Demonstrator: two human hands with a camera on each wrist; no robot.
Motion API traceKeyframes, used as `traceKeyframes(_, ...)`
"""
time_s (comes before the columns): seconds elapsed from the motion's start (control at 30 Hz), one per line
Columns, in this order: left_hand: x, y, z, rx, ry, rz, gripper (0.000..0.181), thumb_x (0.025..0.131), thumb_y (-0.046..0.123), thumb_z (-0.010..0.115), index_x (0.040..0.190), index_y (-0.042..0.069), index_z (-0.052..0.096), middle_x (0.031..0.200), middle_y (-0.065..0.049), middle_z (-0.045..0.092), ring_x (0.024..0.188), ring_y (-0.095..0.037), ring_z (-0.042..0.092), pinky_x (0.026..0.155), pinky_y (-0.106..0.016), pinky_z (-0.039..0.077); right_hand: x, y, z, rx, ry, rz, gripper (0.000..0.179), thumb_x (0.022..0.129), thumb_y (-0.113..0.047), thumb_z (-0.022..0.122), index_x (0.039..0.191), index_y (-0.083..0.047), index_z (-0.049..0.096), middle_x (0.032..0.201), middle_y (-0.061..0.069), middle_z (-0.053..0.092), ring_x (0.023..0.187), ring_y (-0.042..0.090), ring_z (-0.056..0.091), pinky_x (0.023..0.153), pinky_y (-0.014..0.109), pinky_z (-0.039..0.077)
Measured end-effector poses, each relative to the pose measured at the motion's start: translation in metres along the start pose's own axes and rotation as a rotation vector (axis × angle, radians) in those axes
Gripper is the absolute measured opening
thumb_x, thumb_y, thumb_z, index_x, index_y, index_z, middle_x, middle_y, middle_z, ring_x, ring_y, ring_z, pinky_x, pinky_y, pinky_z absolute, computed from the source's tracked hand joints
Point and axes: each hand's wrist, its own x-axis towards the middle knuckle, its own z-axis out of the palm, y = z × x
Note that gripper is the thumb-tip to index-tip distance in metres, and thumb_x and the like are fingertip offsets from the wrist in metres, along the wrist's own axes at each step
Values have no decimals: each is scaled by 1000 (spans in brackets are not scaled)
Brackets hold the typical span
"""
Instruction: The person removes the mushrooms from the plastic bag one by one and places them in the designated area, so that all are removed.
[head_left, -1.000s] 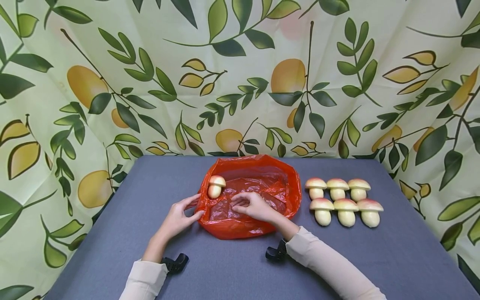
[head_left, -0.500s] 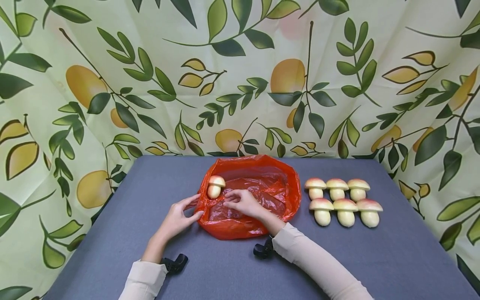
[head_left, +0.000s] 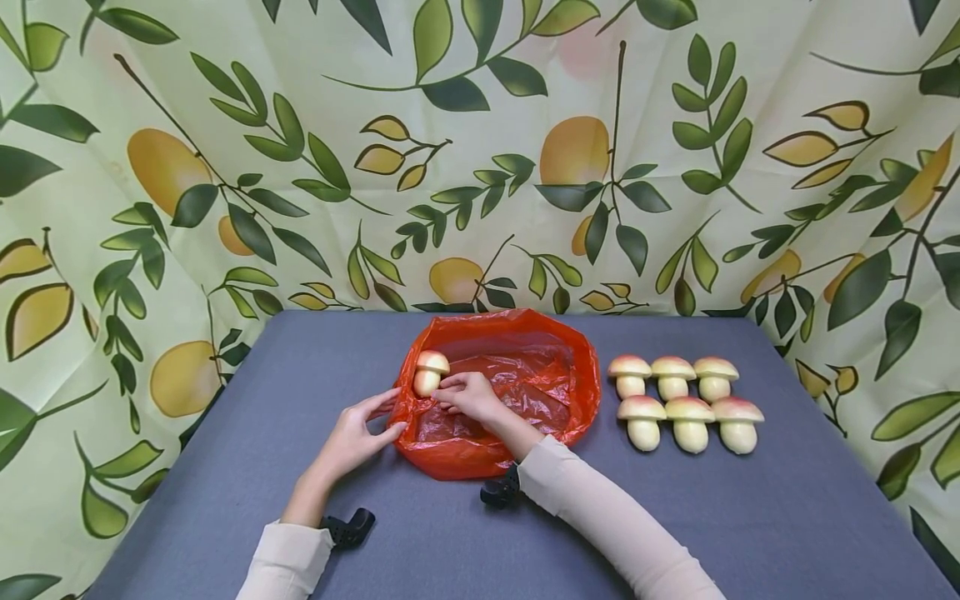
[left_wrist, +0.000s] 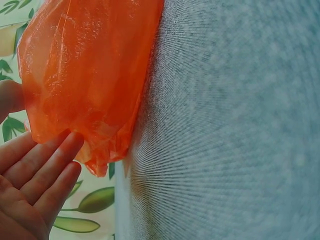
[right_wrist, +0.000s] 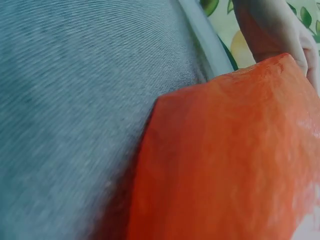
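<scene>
An open red plastic bag (head_left: 480, 458) sits mouth-up on the table. Inside its left end stands a toy mushroom (head_left: 427, 382) with a pale stem and a red-tinged cap. My right hand (head_left: 472, 398) is inside the bag mouth, fingers loosely bent, fingertips close beside the stem; whether they touch it I cannot tell. My left hand (head_left: 352, 437) stays at the bag's left side, thumb and fingers spread. In the left wrist view the straight fingers (left_wrist: 47, 170) touch the bag wall. The right wrist view shows the bag wall (right_wrist: 220, 165), which hides the right hand.
Several matching mushrooms (head_left: 690, 410) lie in two rows on the table right of the bag. A grey cloth covers the table (head_left: 420, 550). Leaf-and-fruit patterned fabric (head_left: 480, 167) hangs behind and at the sides.
My right hand has moved left inside the bag, from its middle to beside the mushroom. The left hand and the bag have hardly moved.
</scene>
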Motion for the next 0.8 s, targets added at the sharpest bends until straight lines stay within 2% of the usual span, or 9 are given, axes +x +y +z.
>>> traceKeyframes(0.13,0,0,0,4,0,6,50,82,6,73,128,-6,57,115,-25,68,103,-38,68,92,-49,56,5,-1,5,37,38,54,34,88,-13,69,113,10,62,106,27,71,71,13,70,67,27,63)
traceKeyframes(0.37,0,-1,1,8,5,18,51,81,4,73,128,-7,57,113,-25,69,102,-38,68,91,-49,57,10,-5,9,110,114,138,36,85,-16,73,109,8,62,96,25,73,62,10,68,61,26,63)
traceKeyframes(0.5,0,0,1,8,6,18,51,80,4,74,128,-7,57,113,-25,69,101,-37,69,91,-49,57,13,-4,11,154,133,170,36,85,-20,74,106,7,62,79,14,71,54,7,64,57,24,62)
traceKeyframes(0.63,0,1,1,9,6,15,51,80,4,74,128,-7,57,113,-25,69,101,-37,69,91,-49,57,16,-3,13,163,162,183,37,84,-25,75,102,6,65,65,3,62,46,6,60,50,21,59)
traceKeyframes(0.8,1,1,1,4,5,10,51,81,4,73,128,-7,57,114,-26,68,102,-38,68,91,-49,57,21,-1,19,124,235,184,37,79,-28,79,93,5,68,57,0,57,41,5,56,43,21,55)
